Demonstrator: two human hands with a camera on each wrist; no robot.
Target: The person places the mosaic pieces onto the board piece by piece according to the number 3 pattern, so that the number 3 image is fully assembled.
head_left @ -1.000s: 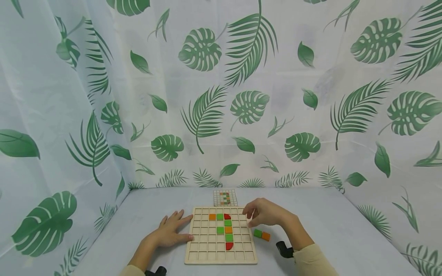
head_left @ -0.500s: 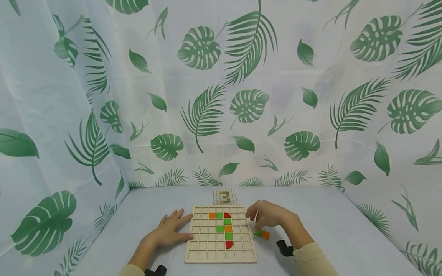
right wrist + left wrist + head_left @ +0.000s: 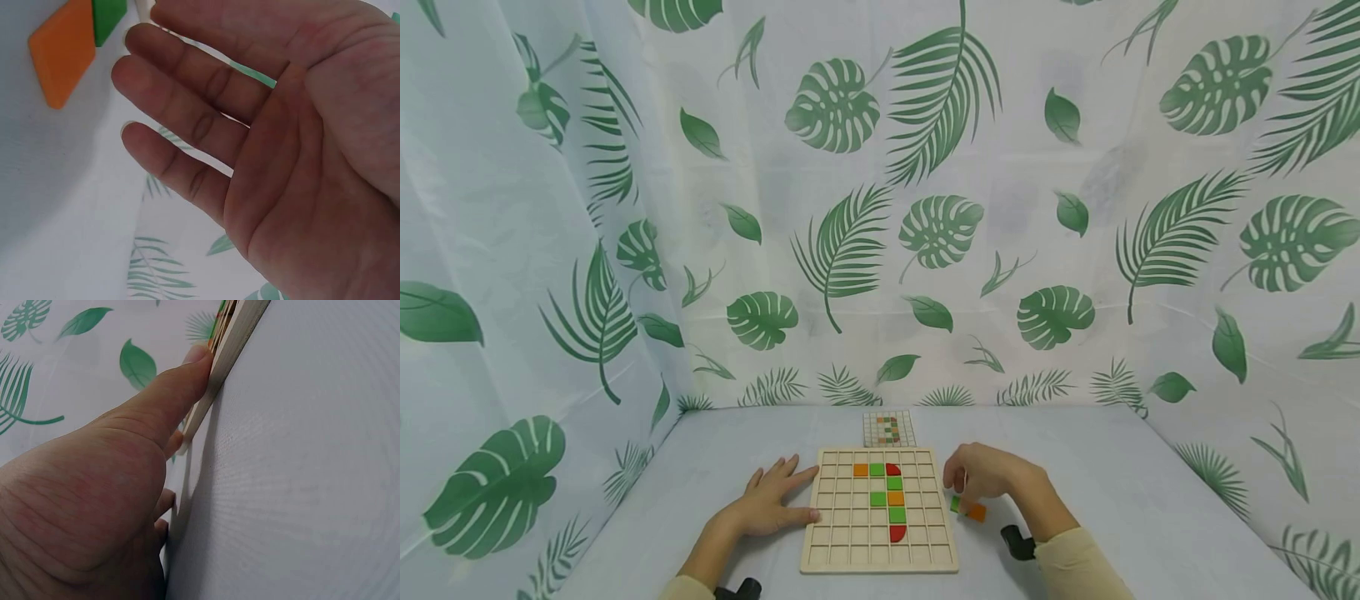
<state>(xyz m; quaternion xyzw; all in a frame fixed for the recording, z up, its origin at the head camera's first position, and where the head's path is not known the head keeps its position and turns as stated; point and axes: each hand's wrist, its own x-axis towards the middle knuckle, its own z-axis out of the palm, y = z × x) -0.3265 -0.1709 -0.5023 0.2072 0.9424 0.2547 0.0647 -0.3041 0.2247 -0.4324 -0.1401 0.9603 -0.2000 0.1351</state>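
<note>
My left hand (image 3: 767,504) lies spread beside the wooden grid board (image 3: 842,533), thumb and index finger at its left edge; in the left wrist view the thumb (image 3: 181,378) rests on the rim. Beyond the board's right edge, my right hand (image 3: 988,471) hovers low with loosely bent fingers. Under its fingertips, a green tile (image 3: 955,503) and an orange tile (image 3: 977,512) lie side by side on the table; the hand partly covers the green one. In the right wrist view, the orange tile (image 3: 62,53) sits apart from the visible fingers.
Set in the board are green, orange and red tiles, among them a red quarter-round (image 3: 897,533). Behind it lies a small pattern card (image 3: 870,433) with a coloured grid. A leaf-printed curtain (image 3: 880,275) closes off the back and sides. Black devices (image 3: 1017,542) sit at both wrists.
My right hand has moved from the board's upper right edge rightward and down to the two loose tiles. The left hand has stayed in place.
</note>
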